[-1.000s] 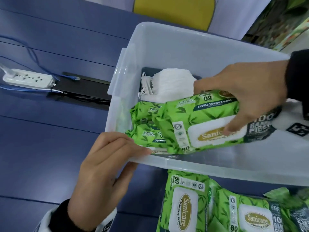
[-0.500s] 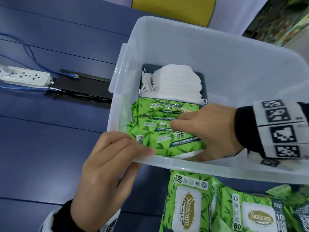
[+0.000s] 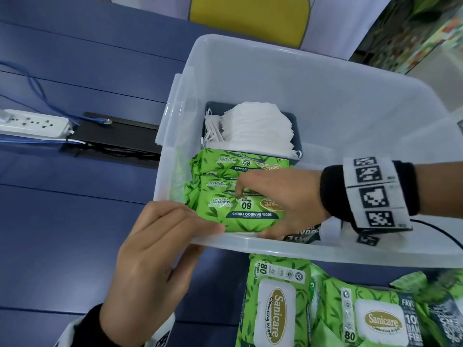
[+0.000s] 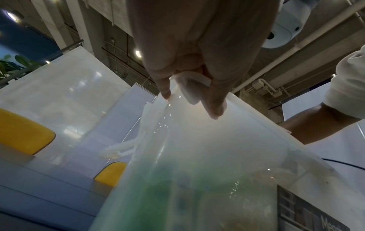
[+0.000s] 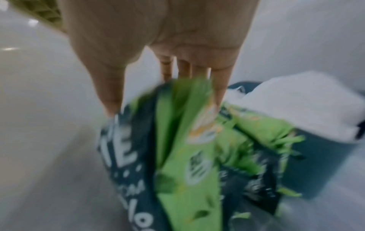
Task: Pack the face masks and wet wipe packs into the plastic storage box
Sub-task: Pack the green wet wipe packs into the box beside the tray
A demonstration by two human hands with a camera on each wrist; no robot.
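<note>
The clear plastic storage box (image 3: pixel 325 251) stands on the blue table. White face masks (image 3: pixel 258 126) lie stacked in a dark tray at its far left end. In front of them green wet wipe packs stand on edge in a row. My right hand (image 3: pixel 283 201) reaches into the box and grips the nearest wet wipe pack (image 3: pixel 240 216), thumb on its near side, fingers over its far side. In the blurred right wrist view my right hand (image 5: pixel 164 93) pinches that wet wipe pack (image 5: pixel 187 156) from above. My left hand (image 3: pixel 160 246) grips the box rim at the near left corner, as the left wrist view shows for the left hand (image 4: pixel 193 96).
Two loose green wipe packs (image 3: pixel 275 304) (image 3: pixel 370 319) lie on the table just in front of the box. A white power strip (image 3: pixel 32 123) with blue cable and a black cable slot (image 3: pixel 112 139) sit to the left. A yellow chair (image 3: pixel 250 13) is behind the box.
My right hand lowered the pack from above the box and stood it on edge at the near end of the row. My left hand stayed on the box corner.
</note>
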